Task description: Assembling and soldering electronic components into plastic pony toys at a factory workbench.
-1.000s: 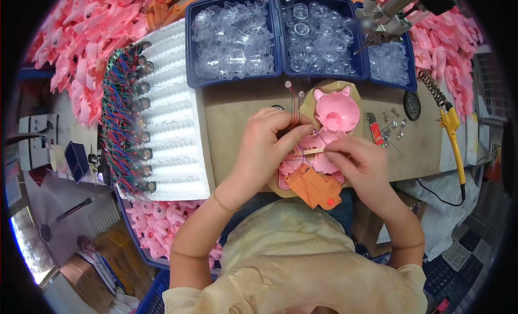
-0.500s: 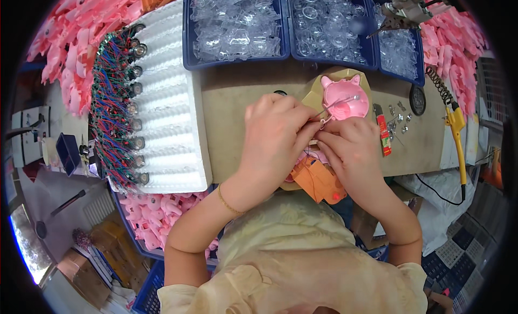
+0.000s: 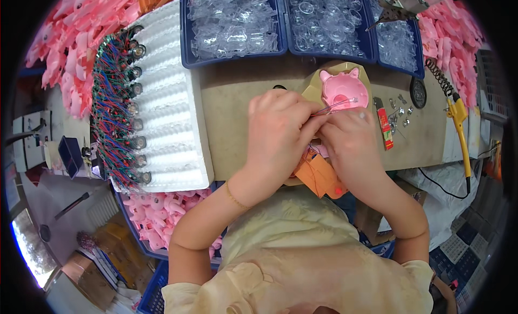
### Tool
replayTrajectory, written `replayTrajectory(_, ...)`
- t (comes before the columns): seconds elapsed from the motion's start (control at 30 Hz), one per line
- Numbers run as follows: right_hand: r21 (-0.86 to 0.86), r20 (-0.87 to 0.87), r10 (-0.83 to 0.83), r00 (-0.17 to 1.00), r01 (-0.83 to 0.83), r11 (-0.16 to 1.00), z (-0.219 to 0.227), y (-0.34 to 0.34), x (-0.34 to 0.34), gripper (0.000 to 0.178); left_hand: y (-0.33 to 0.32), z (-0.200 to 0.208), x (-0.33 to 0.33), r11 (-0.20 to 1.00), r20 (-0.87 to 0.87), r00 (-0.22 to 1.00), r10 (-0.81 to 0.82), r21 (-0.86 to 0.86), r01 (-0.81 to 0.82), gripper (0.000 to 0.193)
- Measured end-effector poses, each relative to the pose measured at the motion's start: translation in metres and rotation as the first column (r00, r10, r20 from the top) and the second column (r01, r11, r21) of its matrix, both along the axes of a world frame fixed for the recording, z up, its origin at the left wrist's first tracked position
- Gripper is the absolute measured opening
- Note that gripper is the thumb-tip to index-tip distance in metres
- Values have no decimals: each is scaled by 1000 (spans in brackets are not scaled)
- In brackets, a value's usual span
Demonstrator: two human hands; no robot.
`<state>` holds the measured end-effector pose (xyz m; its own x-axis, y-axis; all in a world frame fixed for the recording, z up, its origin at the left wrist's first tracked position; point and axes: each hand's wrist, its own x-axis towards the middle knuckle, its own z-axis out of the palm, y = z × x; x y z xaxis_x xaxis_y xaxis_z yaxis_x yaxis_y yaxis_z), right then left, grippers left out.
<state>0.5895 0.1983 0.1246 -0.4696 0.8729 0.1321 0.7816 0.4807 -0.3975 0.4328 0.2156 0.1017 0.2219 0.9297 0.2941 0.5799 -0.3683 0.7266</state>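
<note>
My left hand (image 3: 281, 136) is closed in a pinch on a thin wire-like piece (image 3: 339, 104). Its small shiny tip reaches across a pink animal-head shell (image 3: 345, 86) with two ears. My right hand (image 3: 353, 144) is pinched close against the left fingertips; whatever it grips is hidden by the fingers. The shell lies hollow side up in a tan holder (image 3: 314, 90) just beyond my hands. Below the fingers, an orange plastic part (image 3: 318, 175) with a red spot and thin wires shows, partly covered by my right hand.
Blue bins (image 3: 233, 59) of clear plastic parts line the back. A white foam tray (image 3: 178, 98) with wired round components (image 3: 116, 114) is left. At right lie a red cutter (image 3: 384, 125), small metal pieces (image 3: 399, 110) and a yellow soldering iron (image 3: 457, 117). Pink parts (image 3: 162, 214) fill a lower bin.
Both hands stay pinched together at nearly the same spot. The wire-like piece has shifted slightly, and my right hand has turned and covers more of the orange part.
</note>
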Motion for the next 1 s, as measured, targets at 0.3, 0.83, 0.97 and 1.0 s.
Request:
replayTrajectory(0.3, 7, 67, -169, 983, 169, 986, 28, -74, 9, 53, 6, 15, -18, 970, 240, 971, -11, -232, 68, 11)
replayTrajectory(0.83, -298, -89, 9, 996, -35, 954, 61, -20, 21, 52, 25, 22, -23, 682, 713, 627, 314, -629, 373, 23)
replayTrajectory(0.97, -191, -203, 41, 978, -80, 978, 35, -5, 26, 55, 13, 16, -18, 830, 750, 559, 353, -527, 182, 26)
replayTrajectory(1.0, -180, -233, 39, 972, -83, 980, 29, -4, 25, 57, 8, 11, -17, 870, 763, 541, 353, -481, 110, 25)
